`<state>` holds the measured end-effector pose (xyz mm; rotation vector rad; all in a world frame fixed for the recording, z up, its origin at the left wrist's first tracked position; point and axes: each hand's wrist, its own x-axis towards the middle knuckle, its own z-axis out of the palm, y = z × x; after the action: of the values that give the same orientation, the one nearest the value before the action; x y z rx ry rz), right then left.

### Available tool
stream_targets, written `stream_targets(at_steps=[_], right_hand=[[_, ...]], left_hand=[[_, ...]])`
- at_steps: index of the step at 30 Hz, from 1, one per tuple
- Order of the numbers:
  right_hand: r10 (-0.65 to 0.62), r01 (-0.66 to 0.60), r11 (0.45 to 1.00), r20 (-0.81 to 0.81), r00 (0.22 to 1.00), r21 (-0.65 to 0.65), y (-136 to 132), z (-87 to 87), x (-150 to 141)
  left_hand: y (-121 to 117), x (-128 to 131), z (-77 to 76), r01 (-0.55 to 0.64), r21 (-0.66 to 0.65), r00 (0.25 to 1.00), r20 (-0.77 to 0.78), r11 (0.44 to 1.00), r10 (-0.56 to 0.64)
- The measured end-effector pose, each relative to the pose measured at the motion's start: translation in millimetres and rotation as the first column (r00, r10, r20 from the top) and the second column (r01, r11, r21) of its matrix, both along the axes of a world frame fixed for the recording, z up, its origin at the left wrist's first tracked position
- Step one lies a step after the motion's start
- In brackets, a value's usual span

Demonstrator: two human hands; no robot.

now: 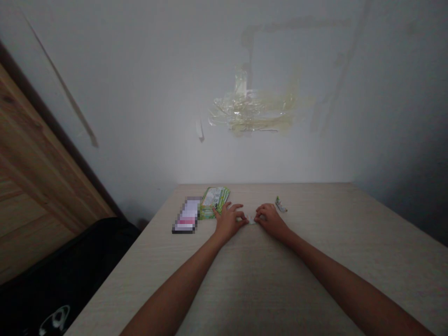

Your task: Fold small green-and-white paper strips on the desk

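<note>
Between my two hands, low over the table, is a small whitish piece (251, 220) like paper or film; its kind is too small to make out. My left hand (229, 221) pinches its left end with thumb and forefinger, the other fingers spread. At its right end my right hand (271, 219) has its fingertips pressed together on it. Just beyond my left hand lies a stack of green-and-white printed packets (213, 199). A small crumpled green-and-white wrapper (280, 204) rests past my right hand.
A phone-like slab with a blurred screen (187, 215) lies left of the packets. The pale wooden table (245, 289) meets a wall (157, 93) with peeling tape (252, 112). At left are a wooden panel (31, 163) and a black bag-like item (77, 261).
</note>
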<state>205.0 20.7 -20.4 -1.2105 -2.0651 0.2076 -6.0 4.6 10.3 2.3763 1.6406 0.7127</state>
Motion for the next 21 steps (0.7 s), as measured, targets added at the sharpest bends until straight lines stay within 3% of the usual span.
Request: stream_targets(at_steps=[9, 21], right_hand=[[-0.003, 0.003, 1.0, 0.02, 1.0, 0.025, 3.7, -2.4, -2.1], [-0.045, 0.045, 0.999, 0.057, 0.997, -0.003, 2.3, 0.2, -6.3]], left_hand=[[2.9, 0.8, 1.3, 0.002, -0.034, 1.0, 0.01, 0.999, -0.002], [2.9, -1.9, -1.4, 0.117, -0.04, 0.992, 0.056, 0.992, -0.115]])
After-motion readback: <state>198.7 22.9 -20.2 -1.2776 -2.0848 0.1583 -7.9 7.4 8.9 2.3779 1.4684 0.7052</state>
